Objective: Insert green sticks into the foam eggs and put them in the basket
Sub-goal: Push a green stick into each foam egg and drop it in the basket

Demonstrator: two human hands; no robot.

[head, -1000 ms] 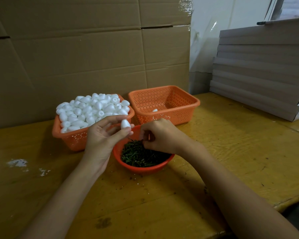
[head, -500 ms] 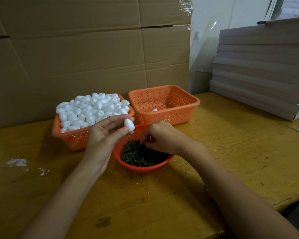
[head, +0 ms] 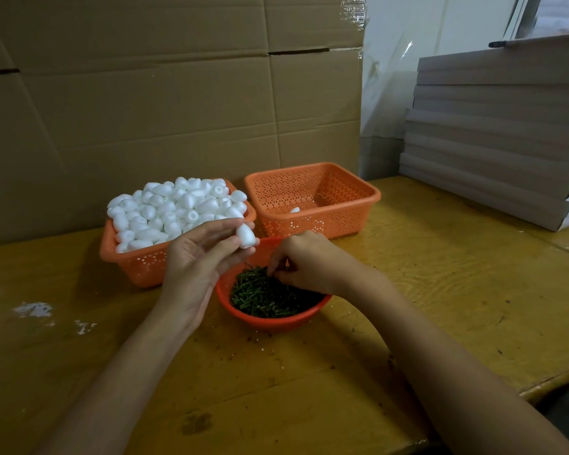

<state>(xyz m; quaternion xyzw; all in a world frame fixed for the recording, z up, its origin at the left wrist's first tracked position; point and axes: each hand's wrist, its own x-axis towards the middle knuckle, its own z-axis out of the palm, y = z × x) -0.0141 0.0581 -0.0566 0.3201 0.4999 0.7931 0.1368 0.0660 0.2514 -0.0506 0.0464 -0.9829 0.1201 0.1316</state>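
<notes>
My left hand [head: 197, 264] pinches one white foam egg [head: 245, 236] between thumb and fingertips, just above the round orange bowl [head: 276, 323]. That bowl holds a heap of green sticks [head: 270, 297]. My right hand [head: 309, 261] reaches down into the sticks with its fingers curled among them; whether it grips one is hidden. An orange basket [head: 135, 261] at the left is piled with several foam eggs [head: 174, 208]. A second orange basket [head: 342, 218] at the right holds a single white egg [head: 295, 210].
Tall cardboard sheets [head: 165, 103] stand right behind the baskets. A stack of flat grey boards [head: 500, 133] sits at the right on the wooden table [head: 440, 290]. White foam crumbs [head: 33, 309] lie at the left. The table's front edge runs close on the right.
My left hand has lifted the foam egg slightly and turned it. My right hand has sunk lower into the green sticks and keeps picking among them.
</notes>
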